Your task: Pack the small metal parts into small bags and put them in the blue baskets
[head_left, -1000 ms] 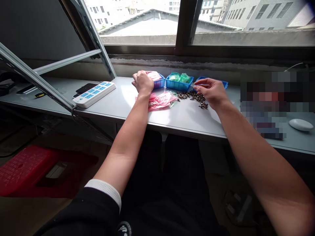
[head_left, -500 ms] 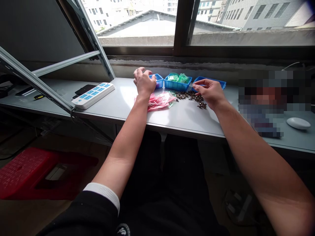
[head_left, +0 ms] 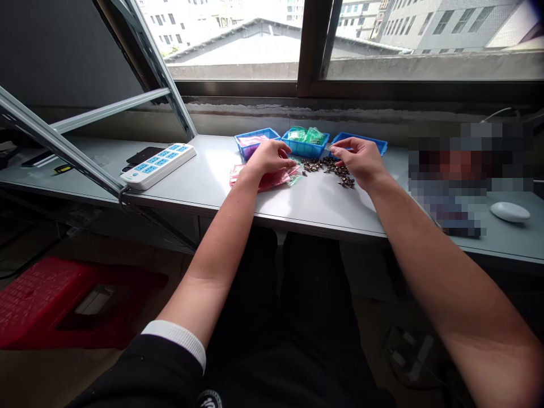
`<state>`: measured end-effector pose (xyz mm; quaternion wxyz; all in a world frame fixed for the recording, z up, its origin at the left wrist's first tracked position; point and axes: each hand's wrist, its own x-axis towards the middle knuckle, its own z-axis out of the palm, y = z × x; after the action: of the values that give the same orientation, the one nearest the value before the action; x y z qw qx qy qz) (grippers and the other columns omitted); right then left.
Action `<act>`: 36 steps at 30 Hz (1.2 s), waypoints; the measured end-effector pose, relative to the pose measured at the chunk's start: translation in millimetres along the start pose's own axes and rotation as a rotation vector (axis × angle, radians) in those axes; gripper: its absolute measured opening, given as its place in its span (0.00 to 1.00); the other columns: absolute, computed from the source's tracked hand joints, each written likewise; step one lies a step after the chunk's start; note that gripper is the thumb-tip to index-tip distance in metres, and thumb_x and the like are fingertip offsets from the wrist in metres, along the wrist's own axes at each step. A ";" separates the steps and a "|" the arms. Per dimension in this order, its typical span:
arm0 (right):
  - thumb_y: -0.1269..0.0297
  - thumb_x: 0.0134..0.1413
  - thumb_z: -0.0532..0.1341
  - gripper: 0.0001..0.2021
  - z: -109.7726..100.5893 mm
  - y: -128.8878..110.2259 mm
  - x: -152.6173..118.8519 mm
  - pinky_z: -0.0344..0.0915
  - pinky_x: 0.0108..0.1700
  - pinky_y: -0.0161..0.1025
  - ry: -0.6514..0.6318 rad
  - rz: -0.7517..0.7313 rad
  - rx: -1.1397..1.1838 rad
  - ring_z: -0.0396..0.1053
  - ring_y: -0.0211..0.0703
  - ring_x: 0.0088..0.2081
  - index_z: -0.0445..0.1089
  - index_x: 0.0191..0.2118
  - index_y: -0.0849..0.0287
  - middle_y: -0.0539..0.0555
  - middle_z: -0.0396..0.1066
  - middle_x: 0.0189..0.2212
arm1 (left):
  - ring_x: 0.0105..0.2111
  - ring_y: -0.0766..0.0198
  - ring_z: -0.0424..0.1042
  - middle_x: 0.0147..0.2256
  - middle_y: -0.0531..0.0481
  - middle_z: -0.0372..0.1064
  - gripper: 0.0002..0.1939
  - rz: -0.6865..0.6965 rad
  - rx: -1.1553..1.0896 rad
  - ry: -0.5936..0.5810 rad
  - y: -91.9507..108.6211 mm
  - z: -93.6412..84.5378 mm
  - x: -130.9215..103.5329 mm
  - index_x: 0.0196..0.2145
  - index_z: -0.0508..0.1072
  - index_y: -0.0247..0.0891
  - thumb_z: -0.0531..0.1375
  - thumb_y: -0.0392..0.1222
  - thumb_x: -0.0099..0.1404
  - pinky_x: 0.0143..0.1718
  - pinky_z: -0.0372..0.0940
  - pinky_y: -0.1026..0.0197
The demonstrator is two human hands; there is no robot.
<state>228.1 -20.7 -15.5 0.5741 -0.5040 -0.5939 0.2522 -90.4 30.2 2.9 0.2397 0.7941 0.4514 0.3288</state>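
Daylight from the window (head_left: 238,48) falls across a pale tabletop (head_left: 323,208), where three blue trays stand in a row near the wall. The left hand (head_left: 272,157) has just come away from the left tray (head_left: 243,153) and now hangs over the loose pink bags (head_left: 274,181) in front of it, uncovering the pink packets (head_left: 255,140) inside. That suggests, as a judgement, that the handling has shifted from the tray to the bags lying out. Its fingers are bent, with a narrow gap to the thumb; I cannot tell whether they grip anything. The right hand (head_left: 359,158) has stayed beside the heap of small metal pieces (head_left: 340,170), thumb and forefinger drawn close, and whether a piece sits between them is too small to make out. Green packets (head_left: 314,136) fill the middle tray (head_left: 305,150). Much of the right tray (head_left: 379,145) is hidden behind the right hand, so its contents cannot be read. The left hand covers part of the bags, and a pixelated patch (head_left: 453,170) blots out whatever lies farther right.
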 end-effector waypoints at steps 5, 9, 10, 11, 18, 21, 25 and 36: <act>0.44 0.57 0.88 0.16 0.6 -1.1 -0.9 0.92 0.57 0.71 -0.017 0.002 0.003 0.88 0.64 0.48 0.89 0.41 0.45 0.58 0.90 0.43 | 0.55 0.44 0.92 0.52 0.40 0.94 0.13 0.033 -0.157 0.168 15.9 1.9 2.0 0.47 0.92 0.42 0.83 0.40 0.65 0.67 0.87 0.40; 0.43 0.55 0.88 0.17 2.2 -3.1 -2.1 0.93 0.56 0.71 -0.047 0.005 0.024 0.89 0.67 0.49 0.89 0.39 0.44 0.58 0.90 0.42 | 0.57 0.44 0.92 0.52 0.41 0.95 0.07 0.039 -0.199 0.234 19.2 5.1 4.8 0.46 0.92 0.43 0.77 0.38 0.69 0.71 0.86 0.38; 0.43 0.55 0.88 0.17 2.6 -3.5 -2.3 0.93 0.56 0.72 -0.054 0.004 0.028 0.89 0.68 0.49 0.89 0.39 0.44 0.58 0.90 0.42 | 0.58 0.43 0.92 0.53 0.40 0.95 0.07 0.041 -0.180 0.218 18.2 5.4 4.6 0.46 0.92 0.43 0.78 0.39 0.70 0.72 0.85 0.38; 0.43 0.55 0.89 0.17 2.9 -3.9 -2.5 0.93 0.56 0.73 -0.058 0.005 0.029 0.90 0.68 0.50 0.89 0.39 0.44 0.58 0.89 0.41 | 0.59 0.42 0.92 0.55 0.40 0.95 0.08 0.046 -0.154 0.187 16.7 5.6 3.9 0.46 0.93 0.43 0.79 0.42 0.70 0.72 0.85 0.38; 0.42 0.56 0.89 0.18 3.3 -8.0 -4.6 0.92 0.57 0.74 -0.063 0.011 0.023 0.90 0.69 0.50 0.89 0.39 0.44 0.59 0.88 0.41 | 0.54 0.42 0.93 0.51 0.41 0.95 0.15 0.018 -0.063 -0.015 9.0 8.0 -2.3 0.47 0.94 0.43 0.85 0.48 0.64 0.68 0.86 0.40; 0.42 0.54 0.89 0.18 3.3 -10.2 -5.9 0.92 0.55 0.72 -0.069 0.021 0.028 0.89 0.68 0.48 0.89 0.38 0.45 0.58 0.88 0.41 | 0.55 0.43 0.92 0.53 0.40 0.94 0.14 0.033 -0.129 0.074 10.8 9.7 0.9 0.48 0.93 0.41 0.82 0.37 0.65 0.67 0.87 0.41; 0.42 0.54 0.89 0.18 3.3 -12.0 -6.7 0.92 0.55 0.70 -0.083 0.027 0.032 0.88 0.66 0.48 0.89 0.39 0.45 0.58 0.89 0.41 | 0.56 0.47 0.93 0.54 0.40 0.94 0.18 0.040 -0.230 0.220 9.5 10.2 9.4 0.52 0.92 0.41 0.73 0.28 0.68 0.69 0.87 0.41; 0.35 0.52 0.93 0.32 8.1 -37.2 -21.7 0.94 0.60 0.64 -0.260 0.053 0.140 0.92 0.66 0.56 0.87 0.53 0.45 0.59 0.93 0.54 | 0.74 0.38 0.87 0.65 0.40 0.89 0.28 0.152 -0.564 0.275 7.1 26.1 30.8 0.66 0.87 0.45 0.84 0.56 0.77 0.77 0.83 0.31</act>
<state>205.4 -51.3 6.2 0.5192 -0.4414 -0.6307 0.3713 -55.5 51.6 -0.3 0.3619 0.6760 0.3100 0.5621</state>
